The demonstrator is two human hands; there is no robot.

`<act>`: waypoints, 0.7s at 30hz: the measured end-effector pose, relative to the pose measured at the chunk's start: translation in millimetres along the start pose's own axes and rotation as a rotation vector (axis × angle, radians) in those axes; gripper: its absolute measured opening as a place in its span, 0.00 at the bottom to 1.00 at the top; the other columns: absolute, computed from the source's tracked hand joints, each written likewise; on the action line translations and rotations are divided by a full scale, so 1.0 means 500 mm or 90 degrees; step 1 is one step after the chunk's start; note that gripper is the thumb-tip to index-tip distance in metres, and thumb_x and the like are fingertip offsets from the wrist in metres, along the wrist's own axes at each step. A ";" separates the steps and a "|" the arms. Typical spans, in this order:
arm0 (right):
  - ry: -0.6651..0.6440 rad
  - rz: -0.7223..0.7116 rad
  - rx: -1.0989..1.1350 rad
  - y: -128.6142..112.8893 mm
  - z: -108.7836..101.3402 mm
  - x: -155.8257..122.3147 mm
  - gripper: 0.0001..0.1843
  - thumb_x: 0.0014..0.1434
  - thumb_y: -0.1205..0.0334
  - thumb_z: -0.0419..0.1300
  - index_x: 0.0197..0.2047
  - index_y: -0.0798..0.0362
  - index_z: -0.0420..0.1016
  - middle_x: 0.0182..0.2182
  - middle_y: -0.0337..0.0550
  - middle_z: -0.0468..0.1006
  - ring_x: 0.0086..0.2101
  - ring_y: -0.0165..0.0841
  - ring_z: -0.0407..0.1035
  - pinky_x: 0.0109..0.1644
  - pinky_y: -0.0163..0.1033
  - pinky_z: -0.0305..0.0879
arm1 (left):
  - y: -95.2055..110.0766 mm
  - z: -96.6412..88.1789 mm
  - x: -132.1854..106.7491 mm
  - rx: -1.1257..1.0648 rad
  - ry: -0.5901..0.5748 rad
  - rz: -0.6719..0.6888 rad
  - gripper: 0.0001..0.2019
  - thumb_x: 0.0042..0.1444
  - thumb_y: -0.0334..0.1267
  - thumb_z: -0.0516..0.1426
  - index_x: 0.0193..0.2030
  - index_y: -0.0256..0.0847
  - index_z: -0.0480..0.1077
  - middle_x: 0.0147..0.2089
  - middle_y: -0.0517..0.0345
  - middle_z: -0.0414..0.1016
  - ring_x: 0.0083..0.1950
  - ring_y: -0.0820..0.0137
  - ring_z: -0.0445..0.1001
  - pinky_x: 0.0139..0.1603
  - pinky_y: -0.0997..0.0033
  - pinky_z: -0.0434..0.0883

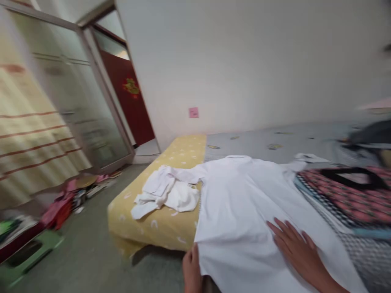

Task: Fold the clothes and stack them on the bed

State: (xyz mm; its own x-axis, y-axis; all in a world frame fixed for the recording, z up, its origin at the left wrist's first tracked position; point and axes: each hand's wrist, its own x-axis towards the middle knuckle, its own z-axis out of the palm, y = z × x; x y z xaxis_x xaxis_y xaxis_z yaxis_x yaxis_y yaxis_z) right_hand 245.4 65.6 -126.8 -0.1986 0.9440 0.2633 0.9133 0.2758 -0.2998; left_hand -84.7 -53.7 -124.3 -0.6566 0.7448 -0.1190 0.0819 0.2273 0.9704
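Observation:
A white short-sleeved shirt (241,199) lies spread out over the bed, its collar toward the wall and its lower part toward me. My left hand (192,266) grips the shirt's left edge at the bed's near side, fingers closed on the cloth. Flat on the lower right of the shirt rests my right hand (297,250), its fingers spread. Beside the shirt's left sleeve is a crumpled pile of white clothes (171,191) on the yellow cover.
The yellow bed cover (128,215) meets a grey patterned sheet (259,140). Folded clothes (351,199) are stacked at the right, a pink patterned one on top. Left are a green stool (36,252), a glass door (70,81) and a striped curtain (27,134).

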 end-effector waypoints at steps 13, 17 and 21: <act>-0.057 0.044 -0.137 -0.091 -0.031 0.111 0.30 0.71 0.52 0.39 0.71 0.38 0.65 0.72 0.42 0.59 0.70 0.55 0.52 0.69 0.68 0.50 | -0.003 -0.045 0.020 0.051 -0.018 0.000 0.42 0.34 0.84 0.53 0.19 0.39 0.71 0.22 0.57 0.69 0.30 0.63 0.67 0.32 0.66 0.68; -0.072 -0.072 -0.123 -0.191 0.017 0.031 0.29 0.65 0.52 0.52 0.68 0.18 0.62 0.72 0.23 0.57 0.71 0.52 0.50 0.70 0.70 0.47 | -0.014 -0.050 0.029 0.077 -0.021 -0.009 0.40 0.36 0.82 0.53 0.21 0.40 0.73 0.23 0.54 0.75 0.33 0.58 0.72 0.36 0.63 0.72; -0.220 -0.350 0.039 -0.226 0.034 -0.059 0.33 0.62 0.46 0.56 0.69 0.17 0.59 0.71 0.18 0.56 0.69 0.46 0.56 0.68 0.60 0.59 | -0.047 -0.063 0.054 0.164 0.076 0.003 0.31 0.46 0.71 0.56 0.27 0.42 0.78 0.30 0.50 0.82 0.43 0.49 0.79 0.40 0.60 0.74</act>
State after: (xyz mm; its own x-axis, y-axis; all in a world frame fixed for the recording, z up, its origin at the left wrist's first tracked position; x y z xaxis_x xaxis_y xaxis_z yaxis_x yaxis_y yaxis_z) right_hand 142.0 9.8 -116.0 -0.7433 0.6634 0.0863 0.6261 0.7352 -0.2596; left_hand -127.8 -58.7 -143.6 -0.7387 0.6700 -0.0739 0.2630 0.3874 0.8836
